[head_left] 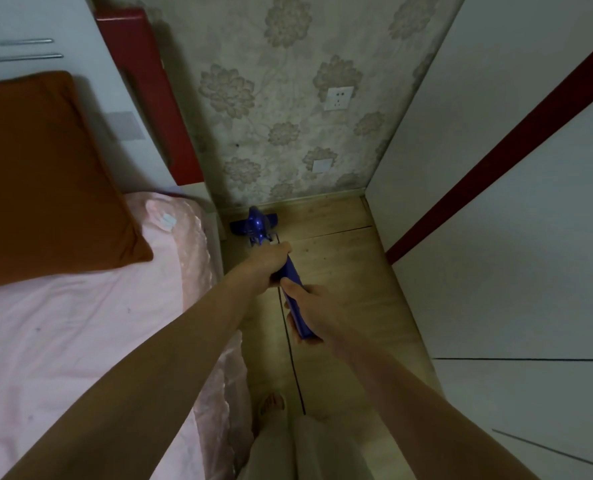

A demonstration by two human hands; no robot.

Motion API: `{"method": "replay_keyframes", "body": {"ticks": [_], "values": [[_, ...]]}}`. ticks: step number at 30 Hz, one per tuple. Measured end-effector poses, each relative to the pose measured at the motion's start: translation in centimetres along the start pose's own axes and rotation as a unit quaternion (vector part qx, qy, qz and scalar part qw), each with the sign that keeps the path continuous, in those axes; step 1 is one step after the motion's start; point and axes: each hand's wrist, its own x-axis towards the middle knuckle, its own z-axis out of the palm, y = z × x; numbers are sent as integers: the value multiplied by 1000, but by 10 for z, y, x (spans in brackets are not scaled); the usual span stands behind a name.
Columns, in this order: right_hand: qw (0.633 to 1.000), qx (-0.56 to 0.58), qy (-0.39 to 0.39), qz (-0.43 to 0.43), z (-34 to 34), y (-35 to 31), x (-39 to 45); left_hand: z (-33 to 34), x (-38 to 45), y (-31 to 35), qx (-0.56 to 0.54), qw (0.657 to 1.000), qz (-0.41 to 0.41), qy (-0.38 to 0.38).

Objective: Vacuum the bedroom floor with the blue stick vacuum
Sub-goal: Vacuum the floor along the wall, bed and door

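Both hands, left hand (pixel 271 263) ahead of right hand (pixel 309 308), clench the blue stick vacuum (pixel 293 275); its head (pixel 253 225) works the far corner by the bed (pixel 80 341); next, probably a pull back along the floor (pixel 350 271).

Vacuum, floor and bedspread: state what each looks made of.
Blue stick vacuum: glossy moulded plastic, going by the highlights on its body. Floor: pale wood-look planks, laminate or wood, with visible grain and seams. Bedspread: pink satin-like fabric, shiny along its rumpled edge.
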Motion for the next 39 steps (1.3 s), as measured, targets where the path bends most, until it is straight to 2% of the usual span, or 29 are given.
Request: {"method": "replay_keyframes", "body": {"ticks": [11, 15, 28, 39], "values": [[998, 13, -11, 58, 31, -23, 20, -36, -1, 13, 11, 999, 27, -34], [999, 8, 26, 23, 34, -7, 9, -31, -6, 0, 7, 999, 21, -31], [999, -28, 10, 35, -6, -14, -50, -5, -33, -9, -10, 999, -20, -43], [997, -68, 9, 28, 16, -22, 7, -22, 1, 7, 12, 1000, 9, -4]]}}
